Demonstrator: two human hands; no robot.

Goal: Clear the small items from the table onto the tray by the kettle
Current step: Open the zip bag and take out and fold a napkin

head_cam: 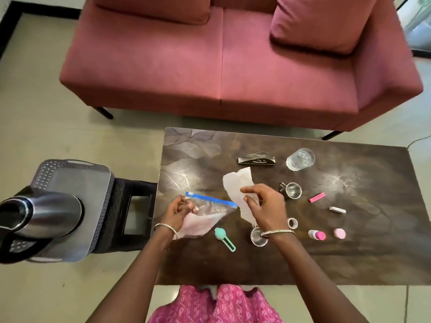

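Observation:
My left hand (180,212) grips a clear zip bag (211,207) with a blue seal, lifted over the dark table (349,259). My right hand (264,207) pinches a white paper tissue (236,185) just right of the bag. On the table lie a teal scoop (224,237), two small steel cups (292,190) (257,237), a tape roll (292,223), a pink eraser (317,197), a white block (337,210), a pink-capped bottle (316,235) and a pink puff (339,233). The grey tray (77,173) lies on a stool at left, with the steel kettle (39,216) on it.
A glass tumbler (300,159) and a black napkin holder (256,159) stand at the table's far side. A pink sofa (233,66) runs behind the table. The black stool (133,206) under the tray touches the table's left edge.

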